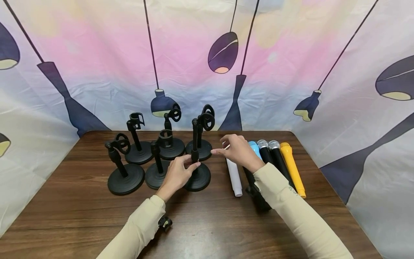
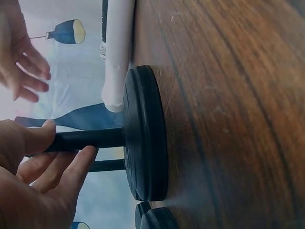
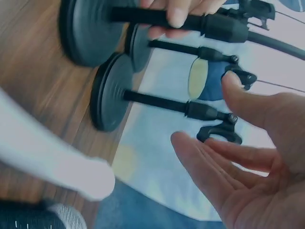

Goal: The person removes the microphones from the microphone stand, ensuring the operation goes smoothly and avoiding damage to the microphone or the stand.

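My left hand [image 1: 177, 173] grips the pole of a black desktop microphone stand [image 1: 199, 179], thumb on one side and fingers on the other. The stand's round base rests upright on the wooden table. To the right of the stand, my right hand [image 1: 240, 151] is raised with fingers apart and nothing between them; the right wrist view shows the same hand [image 3: 257, 152] with a gap between thumb and fingers. Below it lies a white microphone [image 1: 234, 176], its head partly hidden by the hand.
Several other black microphone stands [image 1: 126, 179] with clip holders stand at the left and behind. At the right lie a blue microphone [image 1: 254, 148], black ones with silver heads [image 1: 280, 160], and a yellow one [image 1: 293, 169]. A patterned curtain [image 1: 194, 64] hangs beyond the table [image 1: 81, 201].
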Demonstrator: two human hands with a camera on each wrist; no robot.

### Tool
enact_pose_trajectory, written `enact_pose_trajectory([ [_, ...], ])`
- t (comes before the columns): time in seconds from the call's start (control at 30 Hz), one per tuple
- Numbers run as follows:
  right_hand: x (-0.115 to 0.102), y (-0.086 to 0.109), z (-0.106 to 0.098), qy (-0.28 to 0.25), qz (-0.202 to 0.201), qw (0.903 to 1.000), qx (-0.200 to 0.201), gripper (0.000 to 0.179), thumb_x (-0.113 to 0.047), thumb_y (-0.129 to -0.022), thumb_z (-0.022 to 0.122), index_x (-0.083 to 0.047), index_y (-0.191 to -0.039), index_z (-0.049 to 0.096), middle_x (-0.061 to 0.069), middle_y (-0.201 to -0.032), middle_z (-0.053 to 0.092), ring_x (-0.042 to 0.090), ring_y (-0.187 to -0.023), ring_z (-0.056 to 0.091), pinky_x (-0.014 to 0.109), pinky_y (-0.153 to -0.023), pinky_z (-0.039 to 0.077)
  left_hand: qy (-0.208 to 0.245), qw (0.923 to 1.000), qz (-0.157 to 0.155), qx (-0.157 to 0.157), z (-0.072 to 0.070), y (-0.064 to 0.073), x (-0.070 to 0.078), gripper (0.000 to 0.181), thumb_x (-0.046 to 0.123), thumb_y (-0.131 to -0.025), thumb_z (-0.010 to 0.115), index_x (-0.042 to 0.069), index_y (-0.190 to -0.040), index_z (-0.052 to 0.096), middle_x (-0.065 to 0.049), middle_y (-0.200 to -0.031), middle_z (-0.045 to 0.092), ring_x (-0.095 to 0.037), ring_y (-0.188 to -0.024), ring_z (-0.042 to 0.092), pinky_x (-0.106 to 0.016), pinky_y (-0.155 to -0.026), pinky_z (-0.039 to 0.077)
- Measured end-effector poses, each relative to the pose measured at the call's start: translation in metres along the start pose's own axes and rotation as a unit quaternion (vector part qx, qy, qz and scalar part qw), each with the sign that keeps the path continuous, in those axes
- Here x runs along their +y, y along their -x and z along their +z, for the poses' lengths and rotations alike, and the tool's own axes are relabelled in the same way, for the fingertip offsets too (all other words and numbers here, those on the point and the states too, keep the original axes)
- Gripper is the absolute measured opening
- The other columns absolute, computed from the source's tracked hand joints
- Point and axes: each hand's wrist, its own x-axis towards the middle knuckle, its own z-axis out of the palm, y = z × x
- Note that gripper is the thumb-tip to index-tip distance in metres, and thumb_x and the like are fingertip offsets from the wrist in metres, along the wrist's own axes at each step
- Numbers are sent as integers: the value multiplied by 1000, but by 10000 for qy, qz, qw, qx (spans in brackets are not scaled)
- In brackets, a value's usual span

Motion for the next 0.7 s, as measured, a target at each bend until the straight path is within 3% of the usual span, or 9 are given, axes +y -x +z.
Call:
enact_pose_trajectory([
  [0.3, -12, -3, 28, -1099, -1167, 9871, -6, 48, -26, -92, 78, 0, -130, 64, 14, -114, 71, 21, -99, 71, 33, -83, 57, 85, 10000, 18, -21, -1, -4, -4, 21, 20, -96, 73, 12, -115, 75, -5, -109, 75, -26, -101, 70, -50, -91, 52],
  [0.43, -17, -8, 47, -1365, -1281, 9823, 21, 44, -26, -93, 77, -1, -127, 66, 11, -112, 71, 18, -95, 71, 29, -81, 56, -13, 10000, 65, 6, -1, -5, -5, 14, 19, -97, 73, 12, -109, 75, -7, -110, 75, -26, -101, 69, -49, -87, 53],
  [0.7, -18, -14, 68, -1783, -1315, 9724, 730, 33, -17, -91, 80, 1, -117, 70, 13, -108, 72, 19, -90, 72, 26, -76, 57, -35, 9998, 171, -26, -1, -9, -6, 18, 18, -98, 71, 13, -114, 75, -7, -112, 74, -27, -104, 69, -50, -88, 53],
])
